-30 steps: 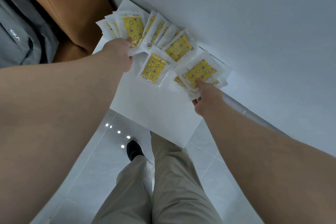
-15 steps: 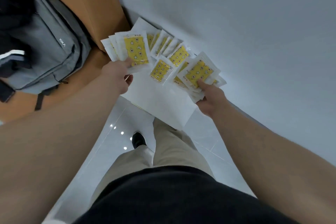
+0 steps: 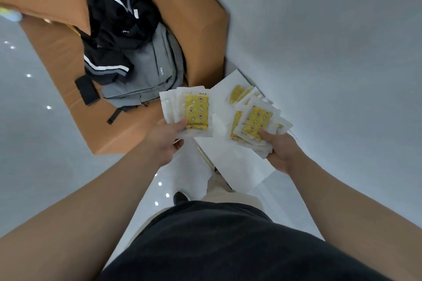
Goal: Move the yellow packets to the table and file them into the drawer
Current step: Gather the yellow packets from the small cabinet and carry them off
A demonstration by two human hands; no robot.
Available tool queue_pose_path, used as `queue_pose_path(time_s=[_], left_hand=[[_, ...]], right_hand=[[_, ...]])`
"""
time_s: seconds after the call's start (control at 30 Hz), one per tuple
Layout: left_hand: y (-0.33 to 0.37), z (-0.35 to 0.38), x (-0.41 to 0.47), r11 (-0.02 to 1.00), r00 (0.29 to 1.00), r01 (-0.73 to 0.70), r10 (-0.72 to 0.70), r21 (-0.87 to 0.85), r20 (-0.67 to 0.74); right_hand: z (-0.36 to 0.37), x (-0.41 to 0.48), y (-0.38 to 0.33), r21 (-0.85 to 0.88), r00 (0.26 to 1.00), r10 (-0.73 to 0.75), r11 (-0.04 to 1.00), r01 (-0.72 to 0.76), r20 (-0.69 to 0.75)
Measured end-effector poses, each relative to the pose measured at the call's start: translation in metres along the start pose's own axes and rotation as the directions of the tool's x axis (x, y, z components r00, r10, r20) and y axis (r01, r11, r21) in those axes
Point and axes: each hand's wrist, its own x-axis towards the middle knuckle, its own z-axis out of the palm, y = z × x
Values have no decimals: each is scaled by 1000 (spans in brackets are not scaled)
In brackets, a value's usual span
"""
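Glossy pale floor (image 3: 34,121) fills the left, where a smooth tan seat (image 3: 127,134) carries a crumpled black striped jacket (image 3: 114,29) and a grey fabric backpack (image 3: 150,70). Near the middle, the left hand (image 3: 166,139) pinches a fan of flat, white-edged yellow packets (image 3: 196,112), thumb pressed on the top one. Right of it, over a matte white tabletop (image 3: 237,166), the right hand (image 3: 280,150) grips a thicker packet stack (image 3: 258,121), thumb on top. Whether the farthest packets are held or lying there, I cannot tell.
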Motion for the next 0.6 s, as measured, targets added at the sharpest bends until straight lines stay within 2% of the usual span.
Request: queue_pose_path(time_s=[0.3,0.6], left_hand=[[-41,-82,-35,965,991,-53,20,-257,-131],[-161,-190,-107,841,969,-124,-12,-527,-248]], right_hand=[[84,-3,5,-360,983,46,933,20,175],[150,-55,98,-633,935,176,772,64,309]])
